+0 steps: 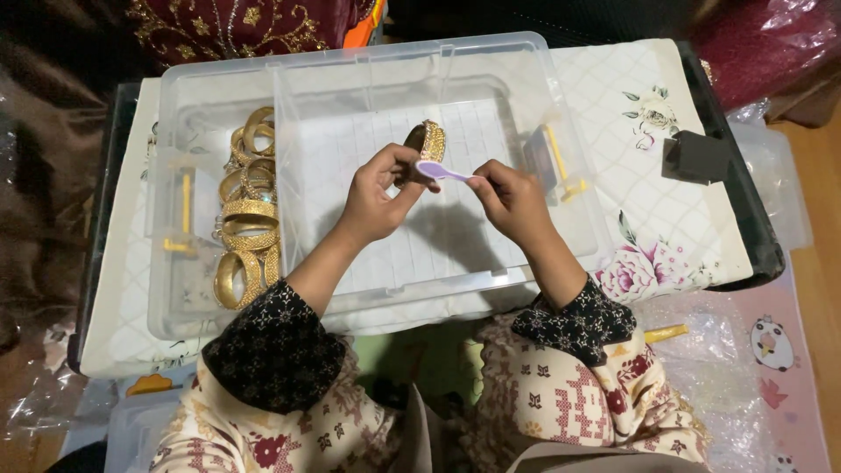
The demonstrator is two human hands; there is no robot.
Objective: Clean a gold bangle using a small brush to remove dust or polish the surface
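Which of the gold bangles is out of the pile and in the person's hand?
The gold bangle pinched in the left hand; the other bangles lie stacked in the box's left compartment.

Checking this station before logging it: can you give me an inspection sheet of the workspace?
Surface: floral quilted cloth over a low table.
Job's things: gold bangle held over the clear lid; purple tool touching it.
Clutter: gold bangles piled in the clear bin; black block on the cloth.
Grippers: left hand holds the bangle; right hand holds the tool.
Cables: nothing seen.
Surroundings: crinkled plastic wrap, embroidered maroon fabric.
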